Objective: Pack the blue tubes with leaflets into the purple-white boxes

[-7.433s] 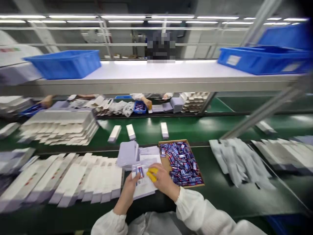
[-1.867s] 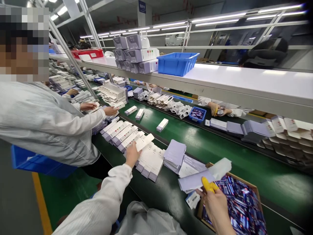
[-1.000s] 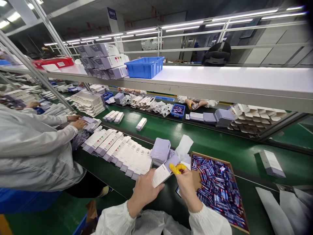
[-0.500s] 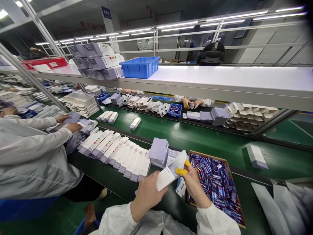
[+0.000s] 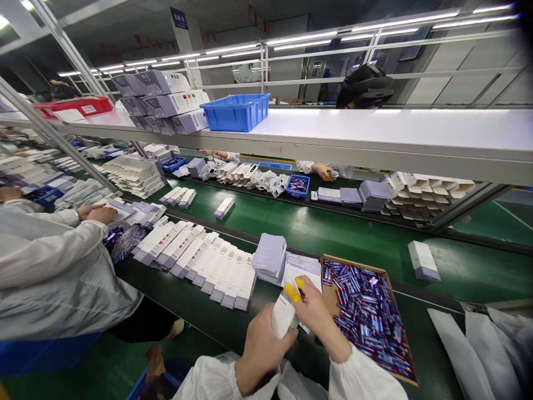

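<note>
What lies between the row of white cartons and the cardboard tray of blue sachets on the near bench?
In the head view, a stack of lavender leaflets and loose white sheets lie between the row of white cartons and the cardboard tray.

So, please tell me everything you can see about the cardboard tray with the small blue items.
The cardboard tray is shallow, brown and rectangular, lying flat on the dark bench edge beside the green belt. It is heaped with small blue, red and white wrapped pieces. The right hand covers its near left corner; white paper lies at its left side.
</note>
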Demonstrator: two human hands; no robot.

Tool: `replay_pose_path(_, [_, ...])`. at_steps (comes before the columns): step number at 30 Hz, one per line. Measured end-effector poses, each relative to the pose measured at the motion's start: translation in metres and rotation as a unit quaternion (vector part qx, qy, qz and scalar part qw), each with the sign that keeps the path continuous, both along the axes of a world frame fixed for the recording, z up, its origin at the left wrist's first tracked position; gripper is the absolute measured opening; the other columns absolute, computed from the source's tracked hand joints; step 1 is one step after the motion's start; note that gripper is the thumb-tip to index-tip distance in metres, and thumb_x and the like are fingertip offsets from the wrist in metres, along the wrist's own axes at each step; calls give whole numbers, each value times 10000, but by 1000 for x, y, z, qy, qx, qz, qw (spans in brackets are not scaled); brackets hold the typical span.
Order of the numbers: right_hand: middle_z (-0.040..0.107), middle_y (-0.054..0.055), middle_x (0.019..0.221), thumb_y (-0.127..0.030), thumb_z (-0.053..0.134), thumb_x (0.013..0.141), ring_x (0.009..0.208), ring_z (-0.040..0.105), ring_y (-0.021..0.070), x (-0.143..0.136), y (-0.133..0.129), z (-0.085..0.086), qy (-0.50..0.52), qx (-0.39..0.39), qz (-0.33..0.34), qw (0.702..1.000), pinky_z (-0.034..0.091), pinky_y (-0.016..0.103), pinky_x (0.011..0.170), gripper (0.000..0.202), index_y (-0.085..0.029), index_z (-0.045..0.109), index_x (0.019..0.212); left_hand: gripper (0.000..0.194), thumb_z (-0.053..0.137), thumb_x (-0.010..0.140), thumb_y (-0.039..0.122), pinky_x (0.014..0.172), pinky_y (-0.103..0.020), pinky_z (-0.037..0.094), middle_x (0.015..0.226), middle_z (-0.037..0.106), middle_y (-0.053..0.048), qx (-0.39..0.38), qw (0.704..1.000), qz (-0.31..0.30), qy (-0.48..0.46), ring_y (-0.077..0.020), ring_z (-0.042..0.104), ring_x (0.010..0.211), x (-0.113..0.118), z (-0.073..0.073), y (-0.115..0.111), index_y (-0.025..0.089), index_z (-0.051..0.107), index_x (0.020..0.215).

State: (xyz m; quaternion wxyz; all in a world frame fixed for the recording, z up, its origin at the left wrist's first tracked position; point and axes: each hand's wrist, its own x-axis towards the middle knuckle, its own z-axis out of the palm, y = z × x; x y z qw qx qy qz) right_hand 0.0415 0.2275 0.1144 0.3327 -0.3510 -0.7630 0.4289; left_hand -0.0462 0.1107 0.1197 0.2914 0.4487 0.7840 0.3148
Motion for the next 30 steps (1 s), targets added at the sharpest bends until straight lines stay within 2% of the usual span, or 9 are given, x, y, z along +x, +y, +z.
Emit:
replay_pose_path(3, [534, 16, 648, -305, 469, 697, 626, 504, 150, -3, -3, -4, 9, -40, -64, 997, 396, 253, 585, 161, -185, 536, 613, 404, 586, 628, 375, 635, -247, 378, 892, 598, 6, -7, 999, 6, -36, -182, 562, 796, -1, 3, 2, 245, 425, 975])
replay_pose_path(7, [524, 0, 503, -376, 507, 635, 502, 464, 142, 1, 5, 7, -71, -106, -83, 988, 341, 246, 480, 224, -181, 537, 530, 482, 621, 583, 339, 682, -262, 379, 936, 572, -13, -20, 998, -23, -49, -202, 542, 856, -3, 5, 3, 240, 413, 1007])
replay_pose_path(10, [535, 4, 477, -388, 528, 615, 477, 458, 138, 2, 12, 15, -118, -96, -119, 981, 315, 241, 459, 240, -177, 558, 505, 513, 630, 564, 310, 732, -275, 379, 987, 542, -34, -14, 998, -36, -47, -210, 518, 905, -3, 3, 4, 226, 414, 1022])
replay_pose_path(13, [539, 0, 455, -306, 527, 599, 457, 460, 134, -1, 14, 12, -167, -81, -123, 975, 291, 239, 444, 169, -185, 565, 486, 521, 625, 566, 303, 758, -281, 380, 999, 523, -46, -14, 998, -39, -53, -209, 506, 913, -3, 0, 5, 212, 410, 1032])
replay_pose_path(19, [526, -16, 470, -182, 483, 587, 467, 450, 126, -9, 12, 1, -167, -49, -63, 983, 282, 237, 456, 117, -198, 531, 481, 530, 599, 592, 278, 803, -311, 374, 1049, 495, -73, -12, 998, -36, -47, -226, 497, 944, -4, 3, 3, 204, 402, 1078])
replay_pose_path(24, [522, -15, 553, -227, 482, 693, 565, 478, 126, -15, -3, 9, -89, -7, 146, 985, 339, 232, 526, 212, -196, 509, 485, 500, 585, 625, 266, 808, -304, 388, 1033, 534, -64, 58, 995, -21, -76, -211, 511, 959, -14, 8, 10, 194, 386, 1079])
replay_pose_path(26, [536, -11, 626, -245, 526, 691, 614, 485, 128, -15, -8, 13, -69, 14, 193, 979, 368, 239, 581, 152, -196, 542, 548, 478, 582, 637, 252, 760, -281, 409, 986, 565, -42, 90, 990, -27, -107, -187, 542, 898, -18, 9, 14, 198, 380, 1067])
replay_pose_path(28, [545, -3, 709, -246, 577, 662, 663, 495, 135, -14, -10, 16, -52, 19, 200, 978, 391, 252, 630, 54, -198, 561, 642, 479, 593, 631, 236, 712, -265, 421, 949, 584, -28, 104, 985, -33, -130, -176, 562, 845, -22, 10, 18, 203, 379, 1058])
replay_pose_path(30, [559, 37, 897, -248, 575, 678, 818, 515, 161, -11, -10, 18, -5, 6, 172, 985, 401, 284, 741, 71, -199, 554, 726, 488, 600, 634, 246, 681, -263, 426, 932, 593, -29, 96, 985, -20, -140, -178, 572, 817, -23, 10, 21, 203, 377, 1065])
